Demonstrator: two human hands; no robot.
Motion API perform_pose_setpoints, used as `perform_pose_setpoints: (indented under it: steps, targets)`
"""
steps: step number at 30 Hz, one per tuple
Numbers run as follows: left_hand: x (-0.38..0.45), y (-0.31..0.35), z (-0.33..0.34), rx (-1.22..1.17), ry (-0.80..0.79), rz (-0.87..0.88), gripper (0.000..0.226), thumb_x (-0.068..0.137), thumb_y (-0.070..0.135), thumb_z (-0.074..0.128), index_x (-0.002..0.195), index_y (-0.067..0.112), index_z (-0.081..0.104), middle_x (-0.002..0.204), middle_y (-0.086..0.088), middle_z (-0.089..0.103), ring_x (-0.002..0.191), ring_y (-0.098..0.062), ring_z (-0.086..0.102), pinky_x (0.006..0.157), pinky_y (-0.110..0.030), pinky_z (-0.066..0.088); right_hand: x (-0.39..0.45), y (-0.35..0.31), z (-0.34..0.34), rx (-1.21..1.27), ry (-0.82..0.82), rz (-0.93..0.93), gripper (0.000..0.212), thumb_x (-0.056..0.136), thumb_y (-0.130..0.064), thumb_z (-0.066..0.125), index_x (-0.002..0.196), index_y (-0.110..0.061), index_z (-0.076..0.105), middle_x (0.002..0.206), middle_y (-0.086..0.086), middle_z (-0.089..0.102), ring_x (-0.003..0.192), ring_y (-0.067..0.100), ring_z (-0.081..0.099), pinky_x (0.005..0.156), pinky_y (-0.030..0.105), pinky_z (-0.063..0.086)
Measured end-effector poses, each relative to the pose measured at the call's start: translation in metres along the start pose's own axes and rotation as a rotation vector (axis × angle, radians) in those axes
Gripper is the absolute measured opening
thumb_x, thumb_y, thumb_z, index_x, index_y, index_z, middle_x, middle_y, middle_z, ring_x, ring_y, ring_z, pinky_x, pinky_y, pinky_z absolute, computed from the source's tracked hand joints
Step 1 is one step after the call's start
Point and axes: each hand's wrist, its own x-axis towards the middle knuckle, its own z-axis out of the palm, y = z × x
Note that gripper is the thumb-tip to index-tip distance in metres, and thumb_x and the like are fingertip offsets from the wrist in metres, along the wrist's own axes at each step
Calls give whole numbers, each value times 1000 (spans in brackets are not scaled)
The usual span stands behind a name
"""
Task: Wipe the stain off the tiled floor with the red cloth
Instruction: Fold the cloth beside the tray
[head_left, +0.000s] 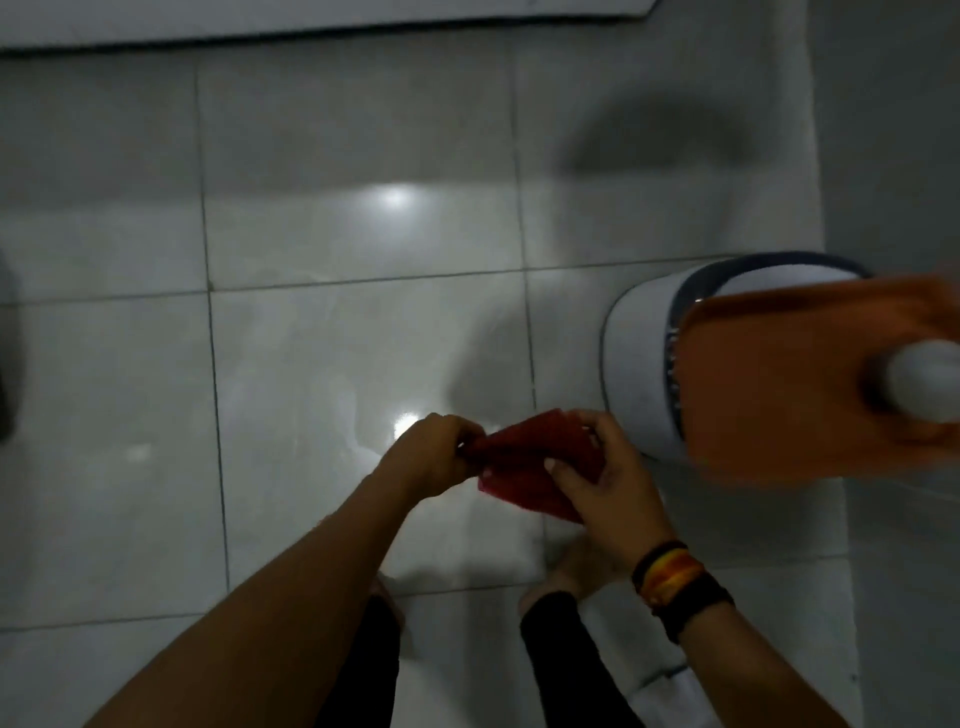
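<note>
Through the head camera we are looking straight down, standing, with both arms reaching out over the tiled floor (337, 156). We are holding the red cloth (524, 467) in mid-air between our hands, above the floor and not touching it. Our left hand (434, 452) is pinching the cloth's left corner, fingers curled tight around it. Our right hand (605, 483) is gripping the opposite edge, thumb lying across the top of the fabric and fingers folded behind it. A striped wristband (672, 577) is sitting on the right wrist.

To the right, a white bucket (631, 364) is standing on the floor, and an orange tray-like thing (795, 389) with a pale handle is blurring across its top; we cannot say what it is. Wet-looking streaks are glinting on the tile just beyond our hands, though we cannot pick out the stain itself with any confidence.

We are judging the cloth to be light, thin and limp: it is sagging and creasing between the two grips, so it will be bunching up unless we are spreading it. For wiping, we are thinking it best to fold it into a pad and press the palm flat on its middle, since the glossy tile is looking slick and a loose corner will be sliding without scrubbing.
</note>
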Motion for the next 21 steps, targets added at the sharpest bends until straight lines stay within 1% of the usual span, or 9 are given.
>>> perform_pose_setpoints:
  steps: [2, 4, 6, 8, 10, 12, 16, 19, 21]
  targets:
    - [-8, 37, -17, -173, -93, -84, 27, 78, 34, 91, 97, 17, 83, 86, 0, 80, 82, -15, 74, 74, -27, 56, -18, -10, -45, 167, 115, 79, 41, 91, -6, 72, 123, -30, 63, 114, -13, 72, 105, 2, 69, 85, 14, 57]
    - [-15, 75, -28, -345, -123, -110, 27, 76, 32, 93, 91, 12, 83, 84, -8, 81, 77, -15, 73, 76, -32, 58, -33, -15, -84, 326, 247, 183, 31, 92, -3, 70, 113, -25, 68, 113, -1, 74, 101, 12, 71, 76, 15, 58]
    - [-20, 122, -31, -494, -118, -95, 28, 78, 35, 91, 97, 16, 84, 88, -2, 84, 78, -13, 77, 68, -23, 59, -47, -13, -123, 418, 378, 286, 19, 92, -8, 71, 102, -24, 69, 112, 8, 75, 95, 16, 71, 71, 17, 59]
    - [-18, 172, -25, -629, -82, -84, 34, 79, 41, 89, 104, 18, 83, 95, -1, 85, 87, -17, 81, 67, -22, 62, -56, -4, -156, 505, 478, 375, 14, 92, -11, 73, 101, -22, 70, 115, 11, 74, 100, 23, 71, 83, 30, 62]
    - [-2, 216, -13, -651, 16, -84, 40, 80, 43, 88, 106, 13, 81, 96, -6, 84, 91, -26, 81, 74, -33, 67, -56, 8, -179, 619, 557, 434, 19, 91, -12, 74, 110, -17, 71, 120, 11, 73, 111, 30, 69, 99, 47, 57]
    - [17, 260, 6, -523, 133, -63, 45, 86, 43, 84, 115, 9, 77, 105, -11, 81, 97, -30, 78, 85, -41, 66, -52, 21, -196, 749, 597, 471, 21, 93, -12, 72, 113, -19, 70, 124, 11, 71, 115, 31, 68, 102, 52, 55]
    - [51, 314, 29, -153, 309, 70, 43, 101, 26, 66, 142, 13, 58, 130, -10, 71, 115, -30, 71, 99, -45, 60, -37, 42, -195, 956, 465, 553, 35, 100, -6, 61, 132, -16, 55, 132, 13, 62, 116, 34, 64, 80, 44, 60]
    - [60, 326, 27, 64, 339, 137, 48, 102, 23, 61, 148, 18, 49, 138, -10, 65, 119, -32, 68, 99, -50, 60, -44, 60, -181, 818, 293, 675, 49, 98, -7, 64, 142, -19, 48, 133, 14, 61, 116, 33, 65, 93, 56, 58]
    - [52, 325, 15, 215, 385, 219, 58, 102, 28, 61, 155, 18, 42, 152, -12, 55, 134, -33, 58, 111, -50, 52, -71, 76, -152, 682, 262, 736, 46, 97, -12, 67, 140, -16, 53, 127, 11, 67, 115, 32, 66, 100, 57, 55]
